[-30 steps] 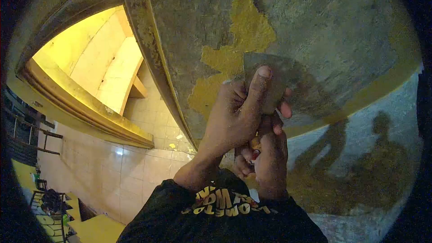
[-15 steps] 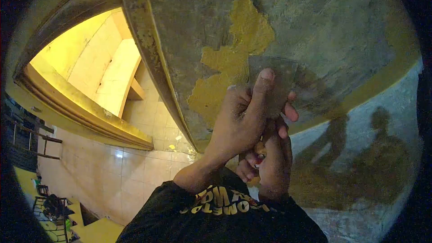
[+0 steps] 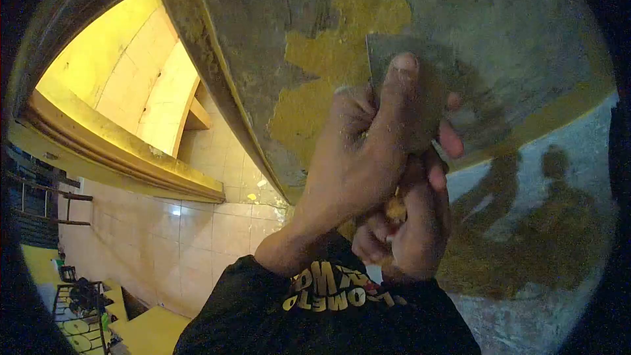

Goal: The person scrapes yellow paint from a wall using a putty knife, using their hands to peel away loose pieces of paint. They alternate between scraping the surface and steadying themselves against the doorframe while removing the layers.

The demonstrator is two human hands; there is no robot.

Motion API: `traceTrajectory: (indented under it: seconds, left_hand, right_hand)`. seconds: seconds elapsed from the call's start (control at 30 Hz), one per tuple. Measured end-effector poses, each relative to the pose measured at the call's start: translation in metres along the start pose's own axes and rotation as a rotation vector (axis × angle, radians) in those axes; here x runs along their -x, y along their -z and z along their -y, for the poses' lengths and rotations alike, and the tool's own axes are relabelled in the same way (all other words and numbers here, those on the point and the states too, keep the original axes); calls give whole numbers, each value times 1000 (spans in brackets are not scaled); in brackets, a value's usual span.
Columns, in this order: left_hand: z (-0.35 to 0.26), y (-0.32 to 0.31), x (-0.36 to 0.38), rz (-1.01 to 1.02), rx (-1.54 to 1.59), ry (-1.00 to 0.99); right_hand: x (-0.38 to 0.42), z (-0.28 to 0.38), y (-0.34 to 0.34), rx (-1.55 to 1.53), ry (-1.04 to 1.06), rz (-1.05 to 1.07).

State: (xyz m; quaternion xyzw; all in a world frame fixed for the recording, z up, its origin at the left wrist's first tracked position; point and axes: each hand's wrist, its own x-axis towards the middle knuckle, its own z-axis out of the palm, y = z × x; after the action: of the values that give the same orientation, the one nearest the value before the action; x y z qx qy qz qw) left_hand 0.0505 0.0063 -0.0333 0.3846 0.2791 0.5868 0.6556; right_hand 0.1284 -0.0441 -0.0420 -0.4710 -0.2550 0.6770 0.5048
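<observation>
A flat grey scraper blade [image 3: 388, 49] lies near a patch of yellow paint [image 3: 305, 115] on the worn grey wall [image 3: 526, 33]. My left hand [image 3: 361, 151] grips the blade, its thumb pressed flat on the face and other fingertips showing at the right edge. Lower down, my right hand [image 3: 411, 230] is closed around the tool's handle, which is mostly hidden by the fingers. The two hands are close together, the left one above the right.
A doorway with a yellow-lit frame [image 3: 125, 158] opens at the left. Below it is a tiled floor [image 3: 197, 230] with small yellow flakes. Metal racks and chairs stand at the far left. Shadows fall on the lower right wall.
Both hands and the scraper have moved up and slightly right in view. The wall and doorway appear shifted as the camera view has moved.
</observation>
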Motion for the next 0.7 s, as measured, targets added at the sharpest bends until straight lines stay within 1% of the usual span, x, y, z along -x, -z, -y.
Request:
traceTrajectory:
  seconds: [0.03, 0.07, 0.13, 0.23, 0.27, 0.37, 0.43, 0.47, 0.53, 0.6, 0.67, 0.7]
  left_hand:
    - [2, -1, 1, -2, -3, -29]
    - [8, 0, 4, 0, -6, -42]
    - [19, 4, 3, -94, -33, -40]
    - [-1, 1, 2, -45, -87, -22]
    - [3, 3, 3, -51, -81, -10]
    - [7, 6, 0, -36, 14, 14]
    - [7, 7, -1, 16, 20, 28]
    - [7, 7, -1, 12, 33, 40]
    - [1, 4, 2, -4, 24, 56]
    - [8, 7, 0, 9, 43, 43]
    - [10, 8, 2, 13, 73, 79]
    - [2, 4, 3, 20, 109, 66]
  right_hand:
    - [1, 0, 1, 9, -44, -62]
    - [3, -4, 5, 10, -36, -51]
    - [-3, -10, 13, 100, 47, 114]
    - [-3, 1, 8, 147, 38, 173]
    - [-4, 0, 11, 148, 27, 165]
    - [-8, 1, 12, 110, 13, 215]
    - [-6, 0, 6, -37, 47, 232]
    - [-5, -2, 6, -31, 36, 219]
    - [-3, -6, 4, 91, 95, 76]
    - [-3, -7, 1, 95, 92, 57]
    - [0, -8, -2, 91, 54, 2]
    - [3, -2, -7, 35, 26, -76]
